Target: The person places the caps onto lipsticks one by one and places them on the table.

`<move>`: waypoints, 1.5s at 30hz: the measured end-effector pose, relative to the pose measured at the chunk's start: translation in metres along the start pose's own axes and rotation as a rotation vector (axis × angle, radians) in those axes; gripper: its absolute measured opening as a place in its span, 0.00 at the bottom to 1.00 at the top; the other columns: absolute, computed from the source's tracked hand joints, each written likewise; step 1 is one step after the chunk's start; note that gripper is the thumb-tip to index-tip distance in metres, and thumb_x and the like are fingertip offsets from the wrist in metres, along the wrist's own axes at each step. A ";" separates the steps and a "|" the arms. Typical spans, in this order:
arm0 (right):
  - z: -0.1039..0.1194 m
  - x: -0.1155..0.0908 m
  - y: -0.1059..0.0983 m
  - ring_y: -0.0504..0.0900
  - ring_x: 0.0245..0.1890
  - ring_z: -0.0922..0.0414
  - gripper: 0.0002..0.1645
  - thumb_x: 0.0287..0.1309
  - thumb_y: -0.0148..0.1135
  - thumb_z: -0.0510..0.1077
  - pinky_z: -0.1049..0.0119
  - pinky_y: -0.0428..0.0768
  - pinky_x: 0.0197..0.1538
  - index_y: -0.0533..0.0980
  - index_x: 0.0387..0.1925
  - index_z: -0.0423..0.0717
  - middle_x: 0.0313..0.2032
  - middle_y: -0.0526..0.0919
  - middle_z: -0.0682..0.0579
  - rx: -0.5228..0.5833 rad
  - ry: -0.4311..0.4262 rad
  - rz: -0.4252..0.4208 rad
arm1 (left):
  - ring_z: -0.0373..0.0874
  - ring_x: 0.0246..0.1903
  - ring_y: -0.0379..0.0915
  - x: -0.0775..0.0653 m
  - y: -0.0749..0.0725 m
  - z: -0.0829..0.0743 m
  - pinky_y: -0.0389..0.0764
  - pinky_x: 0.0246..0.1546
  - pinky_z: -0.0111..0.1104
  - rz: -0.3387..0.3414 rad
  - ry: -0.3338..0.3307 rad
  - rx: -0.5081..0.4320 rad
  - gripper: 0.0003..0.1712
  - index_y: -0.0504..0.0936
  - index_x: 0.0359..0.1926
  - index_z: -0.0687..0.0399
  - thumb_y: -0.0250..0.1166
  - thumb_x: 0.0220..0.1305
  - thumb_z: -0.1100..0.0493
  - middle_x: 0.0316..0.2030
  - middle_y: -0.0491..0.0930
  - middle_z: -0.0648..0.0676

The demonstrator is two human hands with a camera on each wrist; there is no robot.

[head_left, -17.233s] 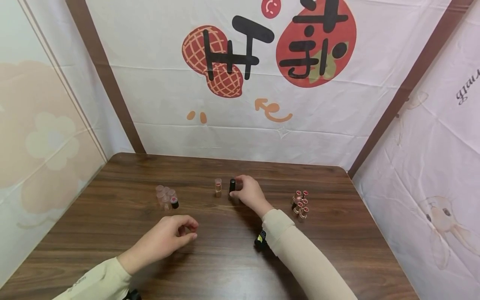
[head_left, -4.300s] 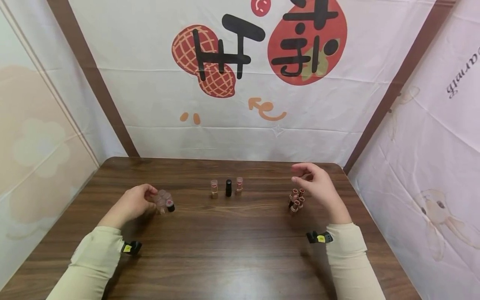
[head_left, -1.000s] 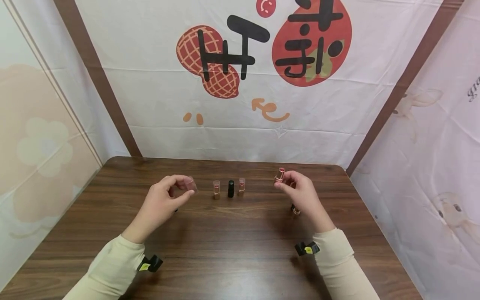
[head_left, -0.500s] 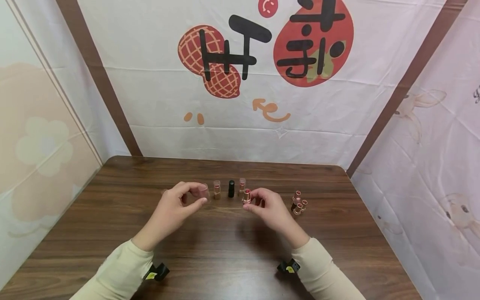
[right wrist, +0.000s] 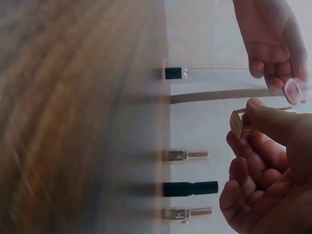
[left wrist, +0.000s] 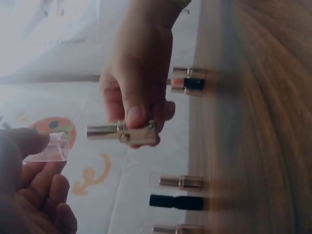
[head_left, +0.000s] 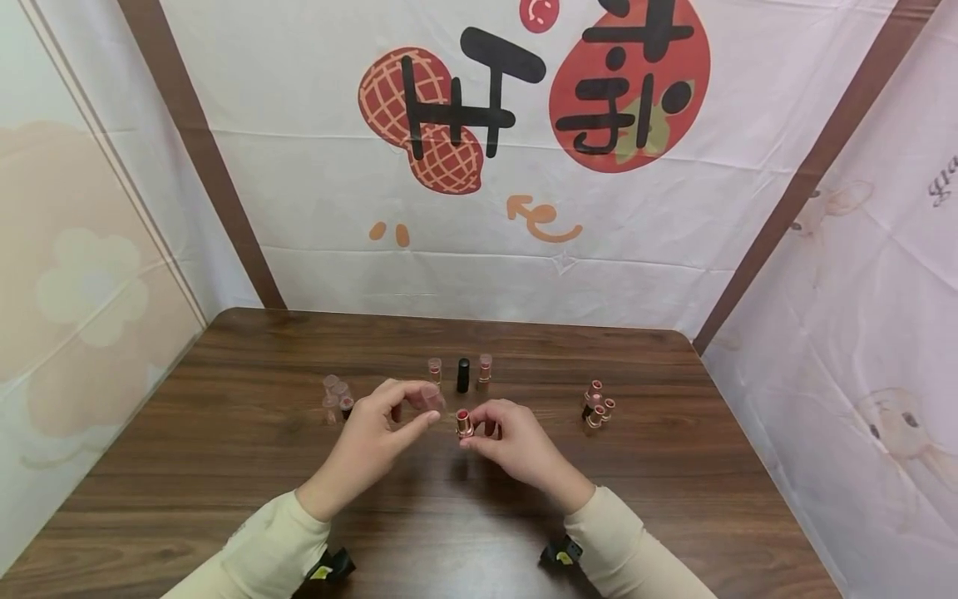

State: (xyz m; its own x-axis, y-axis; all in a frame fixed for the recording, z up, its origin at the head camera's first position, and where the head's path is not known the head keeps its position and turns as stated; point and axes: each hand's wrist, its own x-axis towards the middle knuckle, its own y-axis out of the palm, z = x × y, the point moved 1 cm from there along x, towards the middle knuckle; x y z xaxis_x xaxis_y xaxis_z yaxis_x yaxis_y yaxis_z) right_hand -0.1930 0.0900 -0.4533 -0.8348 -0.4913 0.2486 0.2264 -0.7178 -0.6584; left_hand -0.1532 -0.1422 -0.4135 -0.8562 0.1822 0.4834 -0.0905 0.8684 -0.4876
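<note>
My left hand (head_left: pixel 374 437) pinches a clear lipstick cap (left wrist: pixel 59 146) between thumb and fingers, its open end turned toward the right hand. Opposite it, my right hand (head_left: pixel 516 445) holds an uncapped gold lipstick (left wrist: pixel 122 132) by its base, red tip up. Cap and lipstick are close together but apart, both raised over the table in the wrist views. Behind the hands stand a capped gold lipstick (head_left: pixel 435 369), a black lipstick tube (head_left: pixel 463 376) and another capped gold lipstick (head_left: pixel 485 373) in a row.
At the right of the brown table (head_left: pixel 644 516) stands a cluster of uncapped lipsticks (head_left: pixel 597 408). A group of clear caps (head_left: pixel 332 399) stands at the left with a black cap (head_left: pixel 347 408), partly behind the left hand. Printed cloth walls (head_left: pixel 486 283) close in the back and sides.
Over the last second, the right hand has brought the lipstick left from near the right cluster to the middle. The left hand has carried the clear cap right, toward it.
</note>
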 end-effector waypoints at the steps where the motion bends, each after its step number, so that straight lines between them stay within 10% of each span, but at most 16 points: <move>1: 0.001 -0.001 0.002 0.78 0.33 0.59 0.12 0.57 0.77 0.49 0.69 0.76 0.35 0.85 0.42 0.56 0.36 0.83 0.60 0.001 0.001 0.010 | 0.41 0.36 0.74 -0.001 0.001 0.000 0.73 0.33 0.32 0.004 0.000 0.003 0.16 0.85 0.52 0.44 0.74 0.63 0.56 0.39 0.81 0.39; 45: 0.016 -0.005 0.012 0.79 0.35 0.63 0.09 0.59 0.76 0.49 0.71 0.77 0.36 0.83 0.39 0.55 0.37 0.84 0.55 0.032 -0.008 0.064 | 0.38 0.41 0.76 -0.007 0.017 0.005 0.75 0.36 0.34 0.153 -0.008 0.073 0.15 0.86 0.46 0.36 0.78 0.59 0.55 0.40 0.81 0.38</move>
State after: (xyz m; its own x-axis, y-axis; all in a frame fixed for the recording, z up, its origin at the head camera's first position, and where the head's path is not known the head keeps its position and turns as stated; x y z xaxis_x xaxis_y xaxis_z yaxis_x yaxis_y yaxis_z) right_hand -0.1787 0.0762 -0.4508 -0.8142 -0.5404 0.2122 0.2955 -0.7003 -0.6498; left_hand -0.1518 -0.1309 -0.4290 -0.8667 0.3060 0.3939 0.0051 0.7950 -0.6065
